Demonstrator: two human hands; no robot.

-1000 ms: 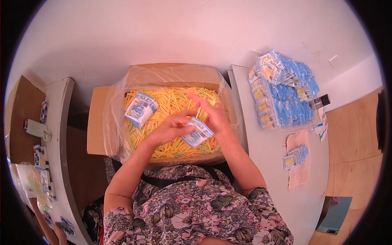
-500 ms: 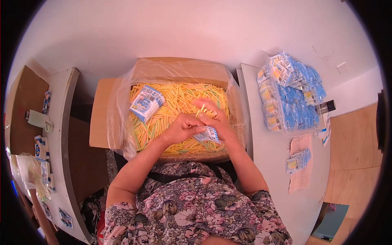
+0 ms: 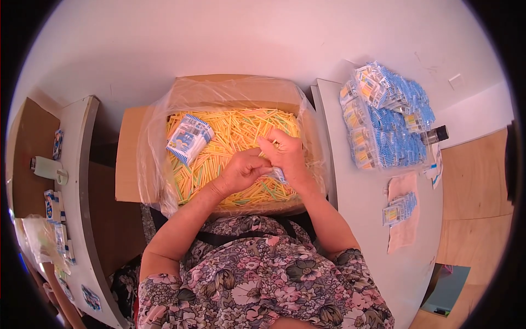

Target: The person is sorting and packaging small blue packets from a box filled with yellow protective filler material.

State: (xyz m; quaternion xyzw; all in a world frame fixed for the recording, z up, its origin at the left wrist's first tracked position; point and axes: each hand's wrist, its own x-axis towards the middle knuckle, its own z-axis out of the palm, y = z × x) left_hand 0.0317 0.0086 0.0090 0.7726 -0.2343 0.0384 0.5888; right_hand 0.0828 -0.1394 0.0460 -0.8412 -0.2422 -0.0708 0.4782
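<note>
Over the open box, both my hands meet around a small blue-and-white packet (image 3: pixel 279 175), mostly covered by them. My left hand (image 3: pixel 245 171) pinches at the packet's edge with thumb and forefinger. My right hand (image 3: pixel 289 159) is curled around the packet, its thumb and forefinger raised and bent together above it. Whether sticks are between those fingers I cannot make out. Beneath lie many thin yellow, orange and green sticks (image 3: pixel 233 131). A larger blue-and-white pack (image 3: pixel 190 139) with white contents rests on the sticks at the far left of the box.
The cardboard box (image 3: pixel 129 156) has a clear plastic liner (image 3: pixel 156 164). On the right table, a clear tub (image 3: pixel 378 162) is heaped with filled packets; several packets (image 3: pixel 399 209) lie on a pink cloth (image 3: pixel 402 238). A pale cup (image 3: pixel 49 170) and another person's arm (image 3: pixel 60 293) are at left.
The sticks that showed in my right hand's fingers are no longer visible. Its fingers have curled in, and less of the packet shows. The view has shifted slightly.
</note>
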